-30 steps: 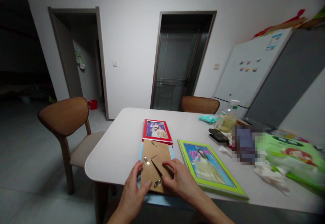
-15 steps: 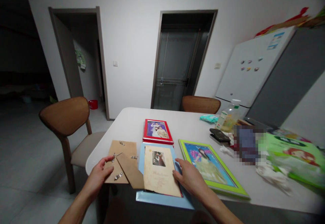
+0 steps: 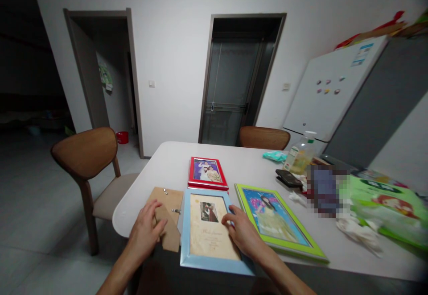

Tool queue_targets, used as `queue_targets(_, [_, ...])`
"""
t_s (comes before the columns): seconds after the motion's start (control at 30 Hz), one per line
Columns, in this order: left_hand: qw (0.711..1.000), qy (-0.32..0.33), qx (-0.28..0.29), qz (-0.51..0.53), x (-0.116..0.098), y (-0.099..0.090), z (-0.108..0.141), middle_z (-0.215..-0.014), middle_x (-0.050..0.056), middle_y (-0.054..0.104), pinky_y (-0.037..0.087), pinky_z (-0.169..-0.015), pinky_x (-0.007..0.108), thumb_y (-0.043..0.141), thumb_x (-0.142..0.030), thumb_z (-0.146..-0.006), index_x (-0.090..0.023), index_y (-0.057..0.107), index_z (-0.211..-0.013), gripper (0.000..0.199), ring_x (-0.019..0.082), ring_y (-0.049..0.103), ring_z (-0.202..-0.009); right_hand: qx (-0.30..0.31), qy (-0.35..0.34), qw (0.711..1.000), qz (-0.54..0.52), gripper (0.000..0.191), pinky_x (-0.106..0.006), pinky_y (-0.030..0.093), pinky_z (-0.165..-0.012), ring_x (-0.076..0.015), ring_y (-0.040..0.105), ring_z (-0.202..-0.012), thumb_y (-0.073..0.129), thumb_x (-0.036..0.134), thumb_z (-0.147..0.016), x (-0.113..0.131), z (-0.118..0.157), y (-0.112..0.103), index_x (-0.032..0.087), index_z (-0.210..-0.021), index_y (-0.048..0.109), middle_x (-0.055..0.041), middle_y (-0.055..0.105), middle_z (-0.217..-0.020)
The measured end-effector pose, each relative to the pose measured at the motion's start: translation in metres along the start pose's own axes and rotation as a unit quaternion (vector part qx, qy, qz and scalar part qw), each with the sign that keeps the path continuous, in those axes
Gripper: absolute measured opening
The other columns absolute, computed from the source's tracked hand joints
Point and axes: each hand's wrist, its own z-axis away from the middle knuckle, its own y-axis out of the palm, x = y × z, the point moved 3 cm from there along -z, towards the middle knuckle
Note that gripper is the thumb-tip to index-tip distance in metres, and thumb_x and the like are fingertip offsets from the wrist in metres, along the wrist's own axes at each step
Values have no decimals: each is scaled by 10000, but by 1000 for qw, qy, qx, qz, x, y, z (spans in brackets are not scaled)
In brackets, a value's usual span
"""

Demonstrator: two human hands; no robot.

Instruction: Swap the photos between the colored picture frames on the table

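Observation:
My left hand is closed at the brown frame backing, its thumb and fingers bent over it. Small metal clips show on this board, and its stand leg points towards me. Beside it lies a light-blue picture frame, its edge near me at the table's edge. Within its border sits a cream print with a small picture. My right hand rests at the frame's right side, fingers apart and loosely bent, tips at the print.
Behind the blue frame lies a red-framed photo. A lime-green framed photo is at the right. Farther right are a bottle, a dark wallet-like item, crumpled tissues and a green package. A chair stands left.
The print, which lay askew over the blue frame, now sits inside its border. My left hand has moved right onto the backing, whose stand leg has swung away from the frame.

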Motion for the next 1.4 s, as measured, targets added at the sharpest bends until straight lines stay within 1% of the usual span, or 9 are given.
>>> queue_targets(0.2, [985, 72, 144, 54, -66, 38, 30, -1176, 91, 498, 323, -947, 382, 510, -171, -680, -177, 494, -1046, 366, 216, 430, -1101, -32, 35, 999, 9, 501, -308, 338, -867, -224, 489, -989, 425, 134, -646, -5, -1, -3, 74, -1143, 447, -154, 549, -1019])
queue_targets(0.37, [976, 66, 204, 27, -80, 60, 36, -1133, 103, 529, 336, -929, 379, 567, -180, -643, -155, 512, -1048, 409, 232, 460, -1057, -49, 97, 988, -106, 591, -298, 381, -799, -219, 538, -903, 445, 127, -593, -9, -7, -12, 73, -1179, 396, -139, 586, -960])
queue_targets(0.43, [976, 68, 205, 32, -84, 64, 34, -1206, 136, 467, 317, -949, 393, 619, -231, -617, -128, 462, -1124, 541, 255, 414, -1109, -42, 159, 955, -248, 593, -290, 427, -687, -197, 579, -747, 439, 160, -604, -5, -6, -19, 90, -1189, 371, -99, 617, -838])
queue_targets(0.6, [978, 157, 130, 52, -113, 67, 31, -1308, 154, 334, 284, -975, 434, 650, -255, -598, -119, 362, -1208, 688, 280, 312, -1182, -3, 221, 792, -570, 716, -259, 433, -502, -141, 547, -481, 459, 202, -621, 23, 5, -40, 183, -1287, 195, 19, 600, -610])
queue_targets(0.7, [966, 240, 77, 59, -129, 63, 31, -1183, 123, 468, 355, -927, 397, 529, -142, -674, -140, 393, -1169, 513, 235, 414, -1093, -3, 190, 773, -606, 736, -240, 424, -489, -116, 518, -453, 514, 201, -602, 32, 7, -47, 194, -1276, 218, 44, 573, -570])
queue_targets(0.83, [969, 238, -3, 73, -123, 42, 27, -925, 74, 569, 453, -781, 316, 382, -65, -718, -161, 407, -1132, 426, 176, 538, -871, -13, 157, 836, -526, 721, -214, 392, -449, -114, 511, -471, 536, 264, -619, 16, 0, -43, 175, -1272, 243, 46, 552, -574])
queue_targets(1.03, [992, 18, -88, 87, -61, 2, 23, -1000, 87, 570, 482, -711, 323, 410, -262, -772, -163, 432, -1084, 328, 200, 581, -836, -64, 126, 977, -157, 559, -261, 413, -629, -163, 556, -636, 468, 214, -633, -21, -4, -28, 49, -1167, 447, -49, 607, -687])
queue_targets(1.2, [998, -45, -37, 23, -18, 4, 37, -1021, 86, 593, 454, -793, 358, 402, -342, -770, -163, 486, -1030, 327, 230, 563, -938, -30, 76, 997, -17, 488, -293, 382, -801, -228, 560, -901, 432, 214, -686, -21, -3, -17, 25, -1134, 484, -177, 589, -1033])
queue_targets(1.4, [998, -31, 11, -52, -5, 14, 50, -1036, 89, 598, 453, -807, 327, 388, -352, -781, -145, 506, -1036, 348, 208, 563, -951, -20, 55, 997, 46, 368, -282, 385, -781, -229, 568, -904, 433, 193, -711, -13, -6, -14, 73, -1039, 550, -163, 613, -986])
